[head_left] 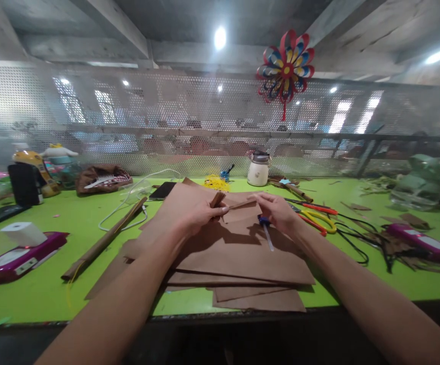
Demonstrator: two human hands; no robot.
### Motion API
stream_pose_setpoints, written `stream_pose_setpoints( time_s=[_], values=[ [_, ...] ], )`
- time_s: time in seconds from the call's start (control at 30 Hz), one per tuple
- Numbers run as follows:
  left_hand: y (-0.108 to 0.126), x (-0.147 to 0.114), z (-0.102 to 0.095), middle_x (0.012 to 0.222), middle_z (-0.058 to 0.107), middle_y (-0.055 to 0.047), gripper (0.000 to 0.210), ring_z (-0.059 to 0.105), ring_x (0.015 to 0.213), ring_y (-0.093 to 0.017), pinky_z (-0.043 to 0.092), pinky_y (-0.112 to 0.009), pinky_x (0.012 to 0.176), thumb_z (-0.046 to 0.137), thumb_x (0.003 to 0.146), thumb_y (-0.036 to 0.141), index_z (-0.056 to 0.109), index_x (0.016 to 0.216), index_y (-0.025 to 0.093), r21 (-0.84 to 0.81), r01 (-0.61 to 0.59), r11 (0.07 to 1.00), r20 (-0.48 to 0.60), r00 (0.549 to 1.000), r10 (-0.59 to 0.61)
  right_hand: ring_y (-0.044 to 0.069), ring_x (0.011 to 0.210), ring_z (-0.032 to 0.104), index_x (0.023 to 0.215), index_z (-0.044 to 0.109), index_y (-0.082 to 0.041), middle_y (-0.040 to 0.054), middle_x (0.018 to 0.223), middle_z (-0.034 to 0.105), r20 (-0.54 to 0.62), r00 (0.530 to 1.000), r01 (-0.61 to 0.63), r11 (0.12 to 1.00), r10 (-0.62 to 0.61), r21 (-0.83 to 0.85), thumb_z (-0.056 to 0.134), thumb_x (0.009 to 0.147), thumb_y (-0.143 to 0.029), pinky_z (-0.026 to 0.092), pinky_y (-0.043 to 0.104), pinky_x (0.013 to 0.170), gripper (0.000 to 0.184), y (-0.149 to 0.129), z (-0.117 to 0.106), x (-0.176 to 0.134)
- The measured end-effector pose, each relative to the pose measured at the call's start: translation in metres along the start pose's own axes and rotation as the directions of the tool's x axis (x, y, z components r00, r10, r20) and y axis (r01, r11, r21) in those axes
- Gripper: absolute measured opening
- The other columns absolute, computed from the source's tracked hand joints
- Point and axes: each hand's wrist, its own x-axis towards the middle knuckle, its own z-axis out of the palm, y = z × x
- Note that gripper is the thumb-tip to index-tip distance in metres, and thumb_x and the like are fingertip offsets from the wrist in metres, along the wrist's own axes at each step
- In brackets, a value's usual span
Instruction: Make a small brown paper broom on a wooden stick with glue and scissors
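Observation:
My left hand [204,215] is closed around a small bundle of folded brown paper strips [217,199], upright between thumb and fingers. A thin brown paper strip [242,205] runs from there to my right hand [277,209], whose thumb and fingers pinch its other end. Just below my right hand is a slim clear tool with a blue top [267,232]; I cannot tell whether the hand holds it or it lies on the paper. Both hands are above a stack of brown paper sheets [239,263], which overlap unevenly near the table's front edge.
Left on the green table [45,299] are a rolled brown paper tube [104,241], a white cable [117,208] and a purple power strip [22,256]. Scissors [324,223], black cords [357,243] and another purple power strip [421,241] lie right. A white jar [258,170] stands behind.

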Motion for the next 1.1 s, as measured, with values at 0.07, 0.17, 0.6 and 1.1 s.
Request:
stream_pose_setpoints(
  time_s=[0.07, 0.17, 0.6, 1.1],
  values=[
    [0.004, -0.003, 0.001, 0.057, 0.051, 0.003, 0.024, 0.04, 0.051, -0.008, 0.024, -0.022, 0.049, 0.068, 0.068, 0.038, 0.059, 0.077, 0.018, -0.029, 0.014, 0.999, 0.044, 0.999, -0.013, 0.015, 0.074, 0.06, 0.101, 0.067, -0.021, 0.0024, 0.088, 0.067, 0.132, 0.991, -0.017, 1.0, 0.019, -0.012, 0.077, 0.061, -0.032, 0.049, 0.027, 0.063, 0.043, -0.004, 0.003, -0.004],
    [0.007, -0.008, 0.005, 0.059, 0.056, 0.001, 0.024, 0.041, 0.051, -0.008, 0.023, -0.022, 0.048, 0.065, 0.072, 0.038, 0.061, 0.081, 0.016, -0.029, 0.029, 0.999, 0.185, 0.983, -0.023, 0.015, 0.074, 0.061, 0.096, 0.07, -0.02, 0.0031, 0.083, 0.068, 0.288, 0.957, 0.022, 0.998, -0.005, -0.057, 0.077, 0.062, -0.028, 0.05, 0.03, 0.07, 0.035, -0.008, 0.008, -0.008],
    [0.004, -0.004, 0.012, 0.071, 0.056, -0.001, 0.032, 0.046, 0.06, -0.01, 0.033, -0.022, 0.054, 0.063, 0.072, 0.042, 0.064, 0.086, 0.014, -0.001, 0.014, 1.0, -0.006, 1.0, -0.014, 0.01, 0.055, 0.05, 0.077, 0.064, -0.015, -0.0005, 0.062, 0.059, 0.424, 0.881, 0.005, 0.892, 0.21, -0.452, 0.058, 0.08, -0.044, 0.038, 0.021, 0.051, 0.029, -0.008, 0.006, -0.011],
    [-0.004, -0.002, 0.015, 0.063, 0.057, -0.003, 0.022, 0.045, 0.054, -0.01, 0.034, -0.025, 0.052, 0.063, 0.068, 0.033, 0.063, 0.073, 0.012, 0.225, -0.026, 0.974, 0.067, 0.998, 0.011, 0.011, 0.05, 0.051, 0.091, 0.068, -0.015, 0.0001, 0.059, 0.06, 0.279, 0.946, 0.017, 0.837, 0.163, -0.547, 0.058, 0.074, -0.028, 0.038, 0.023, 0.047, 0.023, 0.005, 0.009, -0.007]
  ],
)
